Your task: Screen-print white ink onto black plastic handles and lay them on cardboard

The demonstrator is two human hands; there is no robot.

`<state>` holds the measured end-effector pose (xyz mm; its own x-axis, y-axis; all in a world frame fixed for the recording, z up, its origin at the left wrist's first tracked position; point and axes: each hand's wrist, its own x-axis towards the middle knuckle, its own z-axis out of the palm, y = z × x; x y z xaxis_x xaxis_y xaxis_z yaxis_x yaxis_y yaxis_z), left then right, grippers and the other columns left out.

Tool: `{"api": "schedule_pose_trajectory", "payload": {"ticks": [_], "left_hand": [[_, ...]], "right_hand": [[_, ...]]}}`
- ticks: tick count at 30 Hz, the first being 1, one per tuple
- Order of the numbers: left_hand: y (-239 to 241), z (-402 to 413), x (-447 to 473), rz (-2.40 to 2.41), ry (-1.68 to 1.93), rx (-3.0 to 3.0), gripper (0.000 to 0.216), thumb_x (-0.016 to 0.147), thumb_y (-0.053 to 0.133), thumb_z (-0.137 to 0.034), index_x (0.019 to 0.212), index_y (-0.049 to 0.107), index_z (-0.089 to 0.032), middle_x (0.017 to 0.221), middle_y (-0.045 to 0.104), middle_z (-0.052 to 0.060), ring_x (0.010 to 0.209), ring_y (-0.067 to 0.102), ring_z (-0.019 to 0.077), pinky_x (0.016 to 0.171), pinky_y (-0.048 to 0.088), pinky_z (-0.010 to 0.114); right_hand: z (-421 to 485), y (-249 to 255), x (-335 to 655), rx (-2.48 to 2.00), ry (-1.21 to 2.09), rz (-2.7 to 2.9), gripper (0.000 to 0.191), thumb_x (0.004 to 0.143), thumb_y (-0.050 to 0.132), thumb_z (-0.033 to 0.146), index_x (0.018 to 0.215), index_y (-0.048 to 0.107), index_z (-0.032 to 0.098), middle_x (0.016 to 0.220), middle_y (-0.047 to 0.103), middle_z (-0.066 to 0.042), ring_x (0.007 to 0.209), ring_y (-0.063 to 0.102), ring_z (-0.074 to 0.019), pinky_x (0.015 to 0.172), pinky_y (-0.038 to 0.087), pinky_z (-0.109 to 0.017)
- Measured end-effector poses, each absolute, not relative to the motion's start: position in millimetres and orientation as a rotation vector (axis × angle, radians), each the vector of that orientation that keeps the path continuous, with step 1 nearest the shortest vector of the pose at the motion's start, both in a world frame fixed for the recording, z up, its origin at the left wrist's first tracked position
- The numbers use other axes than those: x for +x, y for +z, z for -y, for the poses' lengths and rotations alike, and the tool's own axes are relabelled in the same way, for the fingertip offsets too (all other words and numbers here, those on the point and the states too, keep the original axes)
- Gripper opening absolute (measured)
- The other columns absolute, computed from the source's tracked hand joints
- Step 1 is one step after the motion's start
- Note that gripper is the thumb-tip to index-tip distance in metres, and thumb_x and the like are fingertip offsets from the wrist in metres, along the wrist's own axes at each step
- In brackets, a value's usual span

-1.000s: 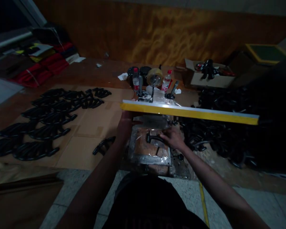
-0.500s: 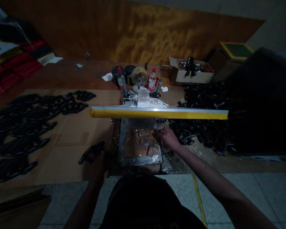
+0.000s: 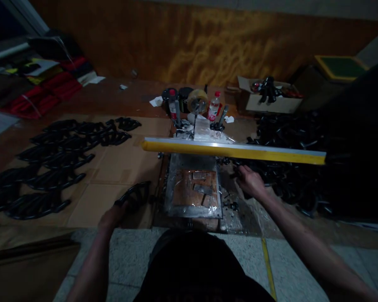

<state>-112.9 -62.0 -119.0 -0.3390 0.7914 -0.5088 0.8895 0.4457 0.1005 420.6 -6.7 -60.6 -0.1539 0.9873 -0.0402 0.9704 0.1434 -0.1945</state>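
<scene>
My left hand (image 3: 111, 217) is at the near end of a small row of black curved plastic-looking handles (image 3: 134, 196) on the cardboard. Its fingers are dark and partly hidden, so their grip does not show. My right hand (image 3: 252, 180) is at the near left edge of a heap of black handles (image 3: 283, 134). Its fingers are curled round a dark piece that looks like one of these handles. Between my hands sits a metal plate (image 3: 170, 201) with a brown board and several small flat blocks on it. A yellow-edged metal bar (image 3: 233, 152) spans above the plate.
Rows of black handles (image 3: 53, 167) cover the cardboard (image 3: 107, 167) at left. Behind the bar stand a tape roll (image 3: 197, 102) and red-capped bottles (image 3: 213, 107). An open carton (image 3: 271, 104) is at back right, and red bundles (image 3: 47, 96) lie at back left.
My right hand has moved from the plate's edge rightward to the heap. My left hand has drawn back left along the small row of handles. The view has shifted left.
</scene>
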Motion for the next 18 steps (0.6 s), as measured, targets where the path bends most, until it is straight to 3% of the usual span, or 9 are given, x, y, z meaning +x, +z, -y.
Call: {"api": "schedule_pose_trajectory", "payload": {"ticks": [2, 5, 8, 10, 13, 18], "left_hand": [[-97, 44, -96, -2.225, -0.163, 1.405, 0.052, 0.091, 0.033, -0.048, 0.096, 0.069, -0.011, 0.098, 0.074, 0.022, 0.095, 0.070, 0.0346, 0.074, 0.050, 0.037], [-48, 10, -44, -2.100, 0.458, 1.513, 0.039, 0.088, 0.039, -0.047, 0.079, 0.063, -0.017, 0.078, 0.071, 0.010, 0.079, 0.068, 0.0249, 0.067, 0.048, 0.030], [9, -17, 20, -1.788, 1.064, 1.341, 0.033, 0.086, 0.048, -0.049, 0.082, 0.059, -0.019, 0.057, 0.058, -0.001, 0.052, 0.055, 0.0144, 0.050, 0.042, 0.023], [40, -27, 55, -1.516, 1.296, 1.233, 0.033, 0.085, 0.051, -0.050, 0.084, 0.060, -0.018, 0.053, 0.055, -0.003, 0.045, 0.050, 0.0117, 0.046, 0.040, 0.022], [66, -28, 84, -1.255, 1.454, 1.131, 0.042, 0.088, 0.049, -0.055, 0.087, 0.064, -0.016, 0.054, 0.057, -0.002, 0.044, 0.051, 0.0111, 0.043, 0.040, 0.021], [71, -17, 87, -1.342, 1.377, 1.087, 0.043, 0.090, 0.051, -0.054, 0.094, 0.069, -0.015, 0.052, 0.058, -0.001, 0.048, 0.055, 0.0135, 0.044, 0.041, 0.022]], "right_hand": [[7, -71, 387, -1.660, 0.513, 2.107, 0.030, 0.076, 0.056, 0.012, 0.104, 0.066, 0.017, 0.105, 0.068, -0.010, 0.097, 0.065, -0.0229, 0.084, 0.049, -0.031], [8, -96, 335, -1.261, 0.818, 1.918, 0.031, 0.073, 0.052, 0.011, 0.097, 0.069, 0.021, 0.100, 0.071, -0.005, 0.097, 0.066, -0.0201, 0.089, 0.050, -0.034], [11, -117, 303, -1.257, 0.829, 1.812, 0.034, 0.071, 0.049, 0.010, 0.092, 0.072, 0.021, 0.096, 0.072, -0.004, 0.096, 0.065, -0.0206, 0.091, 0.049, -0.037], [15, -126, 295, -1.409, 0.745, 1.740, 0.036, 0.072, 0.048, 0.011, 0.095, 0.074, 0.021, 0.098, 0.072, -0.006, 0.098, 0.064, -0.0221, 0.092, 0.049, -0.038], [25, -130, 293, -1.627, 0.654, 1.673, 0.044, 0.077, 0.049, 0.016, 0.113, 0.074, 0.022, 0.105, 0.071, -0.007, 0.101, 0.062, -0.0241, 0.094, 0.049, -0.041], [38, -122, 295, -1.720, 0.637, 1.666, 0.059, 0.079, 0.054, 0.022, 0.137, 0.061, 0.021, 0.116, 0.066, -0.010, 0.108, 0.059, -0.0250, 0.098, 0.048, -0.042]]}}
